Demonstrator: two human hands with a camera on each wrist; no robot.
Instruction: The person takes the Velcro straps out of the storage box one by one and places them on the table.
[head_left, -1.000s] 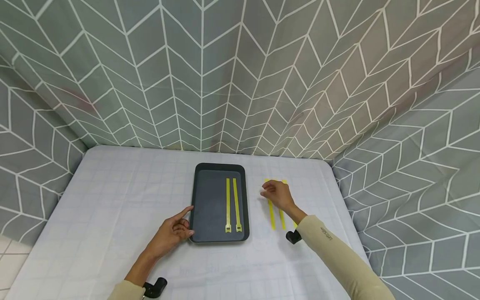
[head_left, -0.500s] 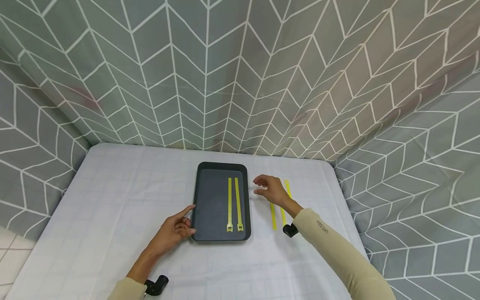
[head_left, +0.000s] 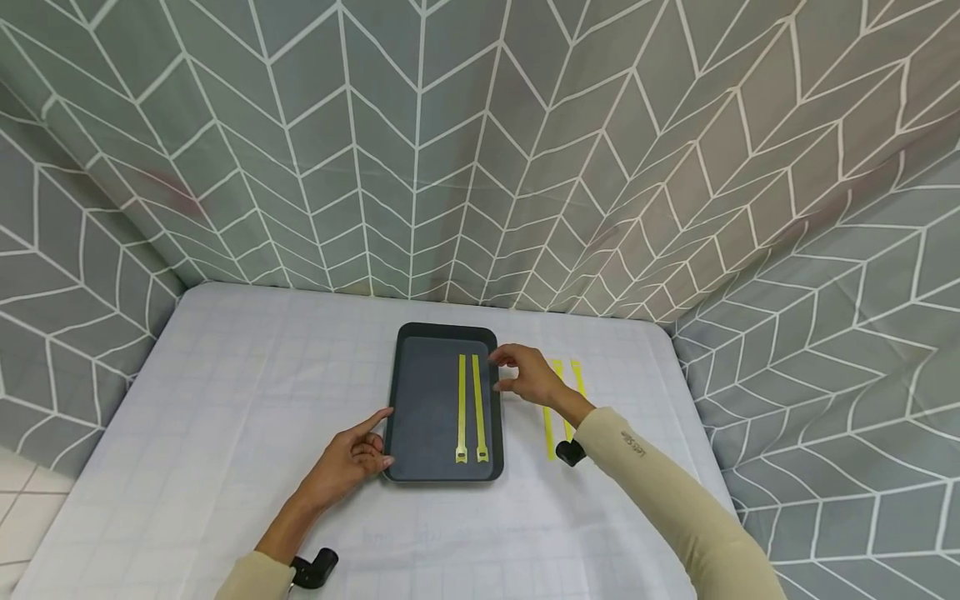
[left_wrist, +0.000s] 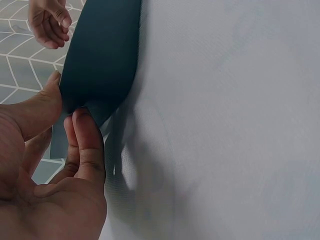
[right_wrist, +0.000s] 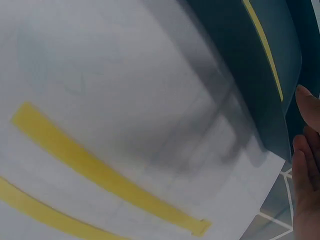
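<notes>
1. Left grip pinches the tray at eight o'clock; right grip stands spread at its two o'clock rim, contact unclear.
2. Tray, on the bench, looks stiff, light and smooth: hold by opposite rims, level.
3. Two straps inside, toward three o'clock, look thin and limp, likely to slide if tipped.
4. Loose straps lie beyond three o'clock; pinch them mid-length.

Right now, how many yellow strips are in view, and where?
5: two yellow strips lie in the tray, three strips on the table beside it, partly behind the right arm; others could be hidden.
</notes>
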